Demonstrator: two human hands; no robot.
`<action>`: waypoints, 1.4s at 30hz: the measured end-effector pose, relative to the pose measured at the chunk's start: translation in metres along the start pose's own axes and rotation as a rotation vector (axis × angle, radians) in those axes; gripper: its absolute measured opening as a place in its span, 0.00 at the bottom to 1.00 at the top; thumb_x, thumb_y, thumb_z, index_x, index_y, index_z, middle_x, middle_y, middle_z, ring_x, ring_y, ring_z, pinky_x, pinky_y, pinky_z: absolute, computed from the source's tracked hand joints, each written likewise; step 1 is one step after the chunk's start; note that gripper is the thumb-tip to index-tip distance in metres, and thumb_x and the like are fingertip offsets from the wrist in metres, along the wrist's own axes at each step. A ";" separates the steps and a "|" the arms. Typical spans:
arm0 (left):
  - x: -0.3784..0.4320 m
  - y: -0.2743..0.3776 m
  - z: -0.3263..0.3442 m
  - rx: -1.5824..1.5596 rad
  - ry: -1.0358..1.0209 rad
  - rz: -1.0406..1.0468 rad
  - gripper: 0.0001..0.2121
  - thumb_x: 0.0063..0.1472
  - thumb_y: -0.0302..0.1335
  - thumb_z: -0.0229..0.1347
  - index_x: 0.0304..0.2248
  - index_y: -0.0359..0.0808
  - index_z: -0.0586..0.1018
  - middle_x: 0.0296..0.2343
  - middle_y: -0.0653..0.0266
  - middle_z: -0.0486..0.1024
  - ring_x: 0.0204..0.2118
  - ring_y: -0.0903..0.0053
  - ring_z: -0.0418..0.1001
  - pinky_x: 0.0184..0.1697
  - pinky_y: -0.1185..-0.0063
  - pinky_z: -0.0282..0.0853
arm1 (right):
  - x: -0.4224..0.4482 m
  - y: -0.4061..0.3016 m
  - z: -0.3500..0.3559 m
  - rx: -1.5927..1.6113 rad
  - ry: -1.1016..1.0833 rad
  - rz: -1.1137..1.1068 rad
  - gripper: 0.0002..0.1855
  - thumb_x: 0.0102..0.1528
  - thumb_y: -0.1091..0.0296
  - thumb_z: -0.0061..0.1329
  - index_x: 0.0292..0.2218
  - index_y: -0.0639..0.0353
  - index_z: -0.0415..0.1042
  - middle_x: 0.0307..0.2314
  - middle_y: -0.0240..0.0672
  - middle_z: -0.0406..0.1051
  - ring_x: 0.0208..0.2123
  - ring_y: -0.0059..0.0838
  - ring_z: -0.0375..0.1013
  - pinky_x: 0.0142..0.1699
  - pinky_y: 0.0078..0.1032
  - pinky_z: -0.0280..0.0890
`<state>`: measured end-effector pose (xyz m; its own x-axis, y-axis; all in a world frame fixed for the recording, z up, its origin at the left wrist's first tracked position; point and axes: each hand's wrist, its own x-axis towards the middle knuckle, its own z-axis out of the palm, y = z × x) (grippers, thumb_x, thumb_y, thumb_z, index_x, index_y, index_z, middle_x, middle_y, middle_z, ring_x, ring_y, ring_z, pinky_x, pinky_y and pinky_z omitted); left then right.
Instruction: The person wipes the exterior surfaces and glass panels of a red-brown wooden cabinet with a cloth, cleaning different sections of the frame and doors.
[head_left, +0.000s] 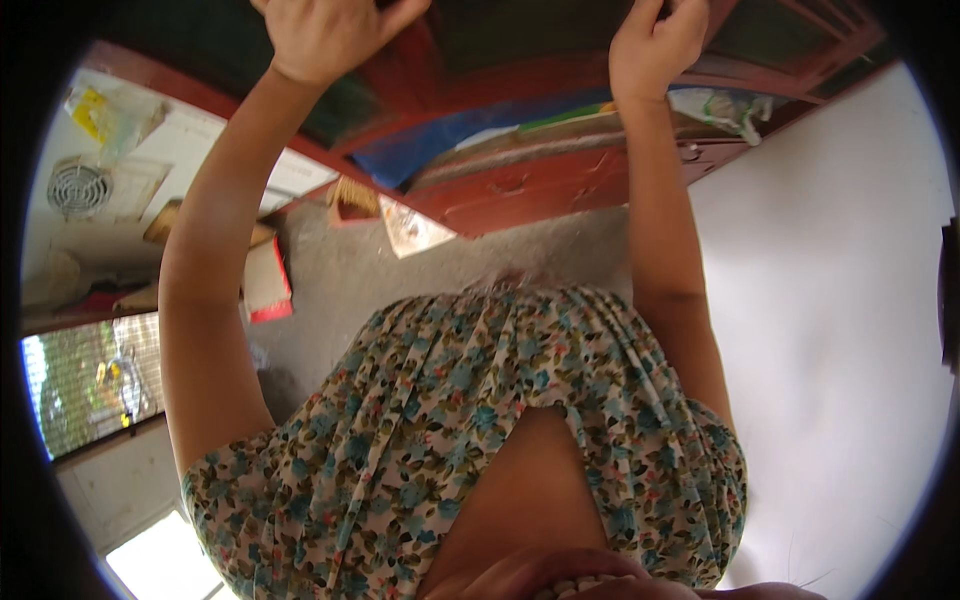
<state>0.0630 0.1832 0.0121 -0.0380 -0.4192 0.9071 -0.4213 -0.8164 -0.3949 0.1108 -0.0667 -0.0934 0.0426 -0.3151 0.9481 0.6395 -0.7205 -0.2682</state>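
A red-framed wooden cabinet (420, 67) with dark panels spans the top of the head view. My left hand (322, 34) is raised against its front at the upper left, with the thumb spread; the fingertips are cut off by the picture's edge. My right hand (660, 45) is raised before the cabinet at the upper right, fingers bent; whether it holds anything cannot be told. Below the panels, an open shelf holds blue material (427, 142) and a crumpled clear plastic bag (720, 109). Under the shelf is a red drawer front (517, 187).
A white wall (817, 262) stands at the right. At the left are a cardboard box with red edges (268, 281), a round vent grille (79, 187), a yellow and clear plastic packet (94, 112) and a screened window (90, 382). A pale sheet (416, 229) lies near the cabinet's base.
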 end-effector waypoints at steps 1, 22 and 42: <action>-0.001 0.014 0.014 -0.305 0.178 -0.132 0.23 0.56 0.39 0.58 0.52 0.45 0.80 0.60 0.60 0.67 0.65 0.63 0.60 0.69 0.61 0.43 | -0.003 -0.012 0.003 -0.060 -0.063 -0.047 0.06 0.64 0.72 0.48 0.41 0.64 0.72 0.34 0.47 0.73 0.38 0.50 0.73 0.45 0.37 0.69; -0.017 -0.059 0.001 0.386 0.061 0.411 0.23 0.55 0.39 0.58 0.51 0.46 0.81 0.60 0.60 0.68 0.64 0.64 0.61 0.69 0.62 0.46 | -0.072 0.037 -0.040 -0.124 -0.279 -0.116 0.07 0.59 0.66 0.53 0.41 0.48 0.78 0.36 0.31 0.71 0.43 0.36 0.68 0.51 0.37 0.60; -0.004 -0.053 -0.012 0.380 -0.058 0.365 0.23 0.60 0.39 0.53 0.54 0.42 0.79 0.61 0.56 0.66 0.65 0.59 0.59 0.69 0.61 0.44 | -0.120 -0.071 0.002 0.291 -0.422 0.168 0.06 0.56 0.73 0.52 0.35 0.50 0.75 0.31 0.38 0.70 0.37 0.44 0.70 0.42 0.40 0.68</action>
<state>0.0748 0.2331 0.0310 -0.0663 -0.7155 0.6955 -0.0316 -0.6951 -0.7182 0.0615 0.0237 -0.1876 0.4291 -0.0925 0.8985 0.7812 -0.4615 -0.4205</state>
